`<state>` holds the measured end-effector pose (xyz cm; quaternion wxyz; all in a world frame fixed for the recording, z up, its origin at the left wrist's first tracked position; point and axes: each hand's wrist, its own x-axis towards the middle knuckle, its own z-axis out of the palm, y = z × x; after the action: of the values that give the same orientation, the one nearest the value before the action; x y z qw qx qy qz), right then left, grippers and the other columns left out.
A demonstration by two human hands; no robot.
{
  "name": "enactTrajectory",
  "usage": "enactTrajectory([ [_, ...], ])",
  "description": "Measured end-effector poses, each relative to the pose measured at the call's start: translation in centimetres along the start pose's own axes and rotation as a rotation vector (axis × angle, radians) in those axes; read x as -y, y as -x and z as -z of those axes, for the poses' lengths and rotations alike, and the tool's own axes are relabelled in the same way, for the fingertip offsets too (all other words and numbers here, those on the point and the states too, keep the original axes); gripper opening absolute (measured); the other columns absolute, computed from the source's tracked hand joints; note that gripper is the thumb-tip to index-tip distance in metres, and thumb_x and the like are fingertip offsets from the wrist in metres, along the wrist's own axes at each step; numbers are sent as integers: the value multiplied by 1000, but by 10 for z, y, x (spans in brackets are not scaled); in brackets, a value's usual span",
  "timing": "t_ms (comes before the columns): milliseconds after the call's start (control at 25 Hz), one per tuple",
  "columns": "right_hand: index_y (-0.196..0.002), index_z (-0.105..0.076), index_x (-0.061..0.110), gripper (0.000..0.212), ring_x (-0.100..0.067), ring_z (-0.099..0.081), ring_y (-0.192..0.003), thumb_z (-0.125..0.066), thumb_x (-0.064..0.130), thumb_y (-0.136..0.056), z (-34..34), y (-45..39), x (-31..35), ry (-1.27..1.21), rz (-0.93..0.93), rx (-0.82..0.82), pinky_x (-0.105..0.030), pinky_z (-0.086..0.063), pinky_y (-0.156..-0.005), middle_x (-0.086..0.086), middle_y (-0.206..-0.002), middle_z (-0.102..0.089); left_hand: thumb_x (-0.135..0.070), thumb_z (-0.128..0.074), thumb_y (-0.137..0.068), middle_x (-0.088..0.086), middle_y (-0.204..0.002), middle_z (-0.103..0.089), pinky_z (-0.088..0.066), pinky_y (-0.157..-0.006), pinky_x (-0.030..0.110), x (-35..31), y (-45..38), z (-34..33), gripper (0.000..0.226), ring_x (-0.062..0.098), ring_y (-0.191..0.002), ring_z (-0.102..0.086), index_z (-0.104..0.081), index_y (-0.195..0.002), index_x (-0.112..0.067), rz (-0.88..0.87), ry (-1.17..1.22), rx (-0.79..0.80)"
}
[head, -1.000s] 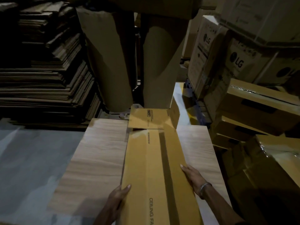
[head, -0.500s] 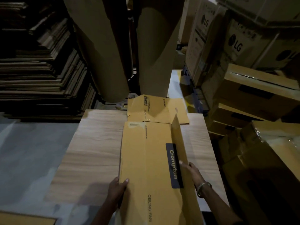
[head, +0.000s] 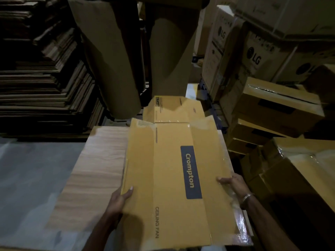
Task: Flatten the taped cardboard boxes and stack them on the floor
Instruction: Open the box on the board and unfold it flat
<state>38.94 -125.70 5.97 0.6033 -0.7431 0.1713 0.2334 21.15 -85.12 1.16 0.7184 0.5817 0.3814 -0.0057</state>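
Gripping the light, floppy Crompton box (head: 170, 178) at mid-frame, left hand (head: 120, 197) and right hand (head: 233, 183) each pinch a long edge, the sensible hold.

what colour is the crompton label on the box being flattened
Dark navy blue with pale lettering, on the yellow-brown Crompton ceiling fan box; label shows best in the head view.

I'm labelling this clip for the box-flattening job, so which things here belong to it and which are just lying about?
In the job:
- Crompton box, opened out flat
- left hand and right hand, gripping its side edges
- taped boxes at right

Lying about:
- wooden board
- brown paper rolls
- LG cartons
- flat cardboard stacks
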Motion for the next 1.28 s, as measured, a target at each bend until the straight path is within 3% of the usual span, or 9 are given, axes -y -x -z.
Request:
enactTrajectory([
  [200, -116, -70, 12, 31, -32, -72, -103, -77, 5, -87, -26, 11, 18, 71, -2, 198, -42, -58, -83, -11, -108, -78, -17, -69, -99, 14, -108, -78, -58, -84, 46, 2, -4, 56, 22, 37, -100, -73, -69, -118, -7, -47, -21, -60],
  [400, -120, -66, 15, 41, -26, -69, -97, -81, 14, -82, -107, -6, -51, 434, -44, 72, -38, -58, -82, -5, -108, -74, -34, -77, -88, 12, -102, -80, -62, -79, 47, 37, -4, 92, 48, 34, -93, -77, -69, -124, -2, -78, -199, -67],
  [520, -123, -59, 20, 50, -29, -67, -102, -84, 20, -79, -137, -4, -89, 593, -108, 123, -39, -58, -86, -9, -119, -71, -48, -69, -81, 9, -102, -79, -63, -78, 49, 64, -6, 114, 55, 31, -88, -76, -70, -123, -12, -43, -311, -189],
  [600, -142, -45, 16, 70, -33, -63, -117, -82, 27, -84, -148, 0, -104, 662, -139, 146, -37, -54, -96, -14, -138, -63, -54, -67, -86, 9, -105, -74, -61, -82, 50, 76, -7, 125, 50, 31, -90, -72, -67, -121, -18, -10, -453, -274],
  [720, -157, -21, 11, 111, -38, -54, -131, -89, 43, -76, -164, 3, -123, 662, -176, 107, -39, -50, -102, -17, -150, -50, -62, -68, -79, 13, -110, -68, -56, -88, 46, 91, -7, 135, 65, 37, -101, -67, -58, -123, -15, 128, -643, -321],
  [920, -146, -46, 6, 121, -37, -63, -120, -102, 51, -49, -171, 4, -131, 490, -292, 19, -42, -55, -98, -16, -133, -64, -79, -65, -73, 14, -107, -66, -56, -88, 46, 119, -8, 148, 76, 35, -96, -65, -59, -116, -17, 234, -688, -325],
  [1040, -133, -64, 3, 139, -34, -69, -109, -92, 78, -20, -161, -5, -150, 414, -370, 33, -46, -58, -95, -15, -125, -71, -78, -66, -80, 11, -111, -69, -58, -91, 46, 132, 0, 156, 69, 30, -93, -64, -64, -117, -19, 269, -663, -349],
  [1160, -129, -69, 9, 136, -34, -69, -111, -65, 104, -30, -156, 3, -168, 660, -396, -10, -42, -57, -95, -15, -129, -71, -77, -63, -82, 10, -119, -70, -55, -92, 43, 136, 15, 154, 75, 34, -108, -68, -66, -127, -16, 265, -617, -382],
  [1280, -137, -64, 11, 139, -34, -65, -118, -46, 111, -42, -154, 32, -161, 790, -455, -3, -41, -52, -100, -16, -139, -65, -91, -58, -73, 8, -109, -71, -57, -91, 44, 134, 16, 155, 89, 33, -102, -69, -69, -119, -15, 294, -594, -373],
])
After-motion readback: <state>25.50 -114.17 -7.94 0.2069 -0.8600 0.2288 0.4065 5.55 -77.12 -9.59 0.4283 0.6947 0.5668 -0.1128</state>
